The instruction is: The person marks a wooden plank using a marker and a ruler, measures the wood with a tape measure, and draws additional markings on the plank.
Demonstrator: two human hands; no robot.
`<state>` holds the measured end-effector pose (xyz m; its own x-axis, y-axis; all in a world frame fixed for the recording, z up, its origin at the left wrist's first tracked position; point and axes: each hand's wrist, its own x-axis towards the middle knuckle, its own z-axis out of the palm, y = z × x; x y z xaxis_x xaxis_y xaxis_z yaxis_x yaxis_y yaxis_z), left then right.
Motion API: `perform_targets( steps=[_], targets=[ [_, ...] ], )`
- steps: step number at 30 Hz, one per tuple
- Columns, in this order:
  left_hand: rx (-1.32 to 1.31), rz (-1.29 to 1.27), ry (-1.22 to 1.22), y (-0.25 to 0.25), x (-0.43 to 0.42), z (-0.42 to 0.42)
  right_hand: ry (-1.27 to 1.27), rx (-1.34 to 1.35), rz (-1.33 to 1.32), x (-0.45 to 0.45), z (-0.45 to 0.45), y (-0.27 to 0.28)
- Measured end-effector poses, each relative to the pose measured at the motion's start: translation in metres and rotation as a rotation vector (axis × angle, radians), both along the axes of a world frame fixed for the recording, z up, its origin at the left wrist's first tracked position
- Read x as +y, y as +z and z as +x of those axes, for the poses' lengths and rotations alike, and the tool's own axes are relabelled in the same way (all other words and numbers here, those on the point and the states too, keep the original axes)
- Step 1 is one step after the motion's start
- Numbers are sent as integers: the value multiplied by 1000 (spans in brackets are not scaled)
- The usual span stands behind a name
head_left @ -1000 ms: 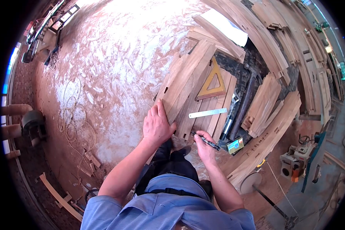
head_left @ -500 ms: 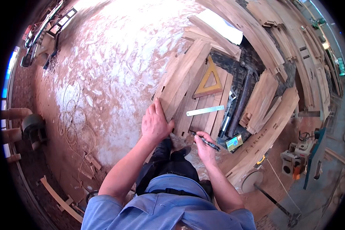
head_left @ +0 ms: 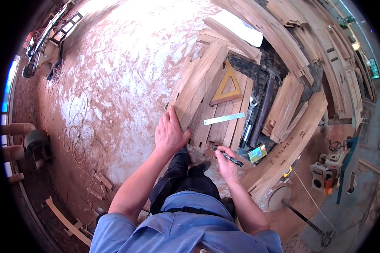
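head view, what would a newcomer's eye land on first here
Probably the yellow triangle, lying on the boards just right of the middle, with the pale ruler on them nearer the person. Next come the hands: the left hand at a plank's near end, the right hand holding a dark pen beyond the boards' near ends. The floor glares white at the top.

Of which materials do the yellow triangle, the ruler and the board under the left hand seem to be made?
Yellow triangle: perhaps wood or plastic; its matte face shows no clear grain.
Ruler: probably bare metal, given its silvery sheen.
Board: wood, seemingly unvarnished, with dull, visible grain.
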<state>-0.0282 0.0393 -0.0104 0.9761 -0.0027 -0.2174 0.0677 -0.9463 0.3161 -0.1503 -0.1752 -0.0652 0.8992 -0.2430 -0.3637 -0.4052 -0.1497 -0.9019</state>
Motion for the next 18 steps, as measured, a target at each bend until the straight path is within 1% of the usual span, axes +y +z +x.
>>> perform_targets(
  steps=[3, 6, 9, 12, 18],
  targets=[
    [4, 0, -1, 1, 0, 0, -30, 32, 70, 0, -2, 8],
    [13, -7, 4, 5, -1, 0, -45, 0, 97, -1, -6, 7],
    [12, -6, -4, 3, -1, 0, -43, -16, 36, -4, -11, 0],
    [27, 2, 0, 5, -2, 1, -57, 7, 86, -8, -17, -2],
    [-12, -1, 1, -2, 0, -1, -54, -15, 69, -13, -23, -7]
  ],
)
